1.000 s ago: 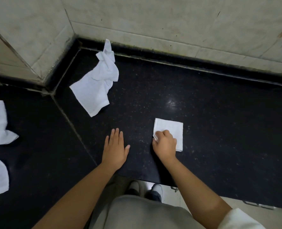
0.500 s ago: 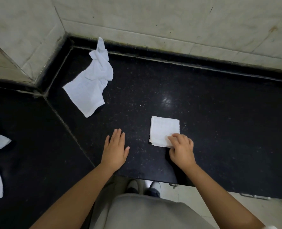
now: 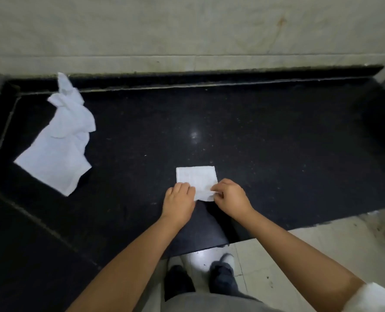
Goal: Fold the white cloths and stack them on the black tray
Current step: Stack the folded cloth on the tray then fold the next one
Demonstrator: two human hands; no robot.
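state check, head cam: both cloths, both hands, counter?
folded cloth: folded into a small square, flat on the counter, near edge gripped by both hands
loose cloth: unfolded, crumpled, far left, untouched
left hand: fingers curled on the square's near left corner
right hand: pinching the near right corner
counter: black, glossy

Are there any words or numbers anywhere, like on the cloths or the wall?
None: no words, numbers or signs can be read.
folded white cloth: plain, only a faint weave.
crumpled white cloth: plain.
black counter: only speckles.
wall tiles: only stains, no writing.
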